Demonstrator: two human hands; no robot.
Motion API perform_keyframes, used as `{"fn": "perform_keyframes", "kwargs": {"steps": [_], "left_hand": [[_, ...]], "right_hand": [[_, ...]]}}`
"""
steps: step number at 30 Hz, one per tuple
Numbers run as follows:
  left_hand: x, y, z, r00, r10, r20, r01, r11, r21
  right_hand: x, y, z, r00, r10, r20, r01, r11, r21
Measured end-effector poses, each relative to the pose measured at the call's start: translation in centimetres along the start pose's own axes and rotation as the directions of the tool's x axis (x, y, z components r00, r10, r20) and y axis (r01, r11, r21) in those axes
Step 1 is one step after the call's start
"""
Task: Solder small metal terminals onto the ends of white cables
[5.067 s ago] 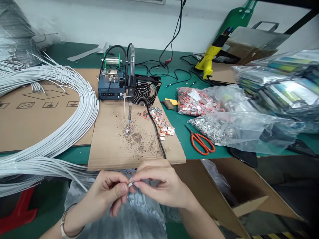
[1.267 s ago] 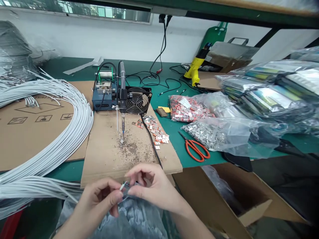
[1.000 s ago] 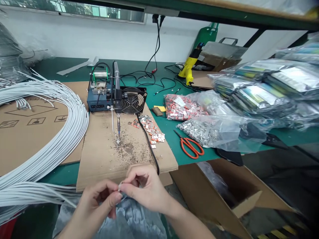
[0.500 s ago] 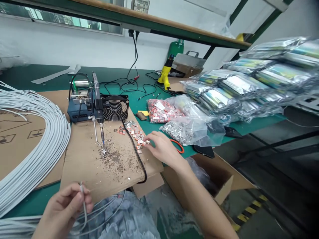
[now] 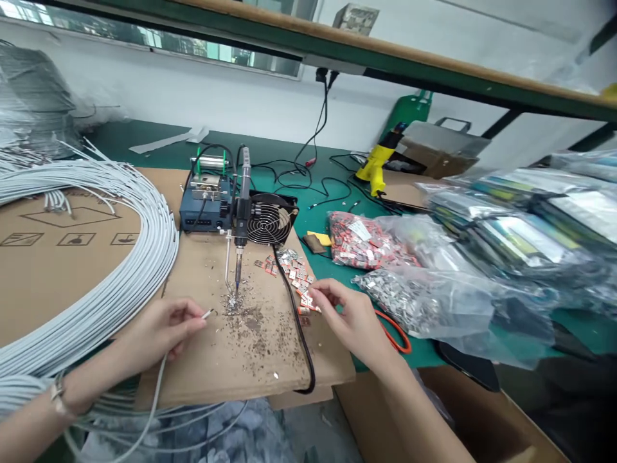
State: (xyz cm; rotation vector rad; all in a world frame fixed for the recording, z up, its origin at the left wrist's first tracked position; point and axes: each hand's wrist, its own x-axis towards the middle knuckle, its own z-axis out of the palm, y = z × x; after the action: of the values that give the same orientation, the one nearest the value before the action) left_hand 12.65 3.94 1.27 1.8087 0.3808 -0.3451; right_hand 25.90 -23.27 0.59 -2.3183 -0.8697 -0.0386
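My left hand pinches a white cable close to its end, and the bare tip points right over the cardboard. My right hand is at the right side of the board, thumb and forefinger drawn together at a cluster of small orange-and-silver connectors. Whether a connector sits between those fingertips is hard to make out. Between the hands a soldering iron stands tip down in its holder, above solder bits and dark crumbs on the cardboard sheet.
A large coil of white cables lies left. Behind the iron are a blue soldering station and a fan. A black cord crosses the board. Bags of red parts and metal parts lie right, near a phone.
My left hand has risen and moved right over the cardboard with the cable end. My right hand stays by the connectors. The camera view has turned left.
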Motion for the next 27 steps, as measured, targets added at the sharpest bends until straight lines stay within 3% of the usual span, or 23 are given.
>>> {"fn": "perform_keyframes", "kwargs": {"steps": [3,6,10,12,17,27], "left_hand": [[1.9,1.8,-0.5,0.996,-0.016,0.088,0.012,0.999,0.045],[3.1,3.0,-0.4,0.990,-0.010,0.140,0.006,0.999,0.034],[3.6,2.7,-0.2,0.982,-0.002,0.187,0.007,1.000,-0.023],[3.6,2.3,-0.2,0.980,-0.002,0.197,0.012,0.999,-0.050],[3.6,1.8,0.1,0.980,-0.037,0.197,0.056,0.994,-0.092],[3.7,2.5,0.1,0.977,-0.057,0.203,0.073,0.995,-0.074]], "right_hand": [[1.5,-1.5,1.2,0.981,-0.004,0.196,-0.048,0.965,0.259],[3.2,-3.0,3.3,0.912,0.001,0.410,-0.197,0.879,0.435],[4.5,-4.2,5.9,0.816,0.101,0.569,-0.509,0.590,0.626],[4.6,-4.4,6.6,0.790,0.119,0.601,-0.573,0.492,0.656],[4.4,-4.5,6.9,0.769,0.138,0.624,-0.626,0.359,0.693],[4.3,-4.4,6.7,0.779,0.129,0.614,-0.624,0.264,0.736]]}}
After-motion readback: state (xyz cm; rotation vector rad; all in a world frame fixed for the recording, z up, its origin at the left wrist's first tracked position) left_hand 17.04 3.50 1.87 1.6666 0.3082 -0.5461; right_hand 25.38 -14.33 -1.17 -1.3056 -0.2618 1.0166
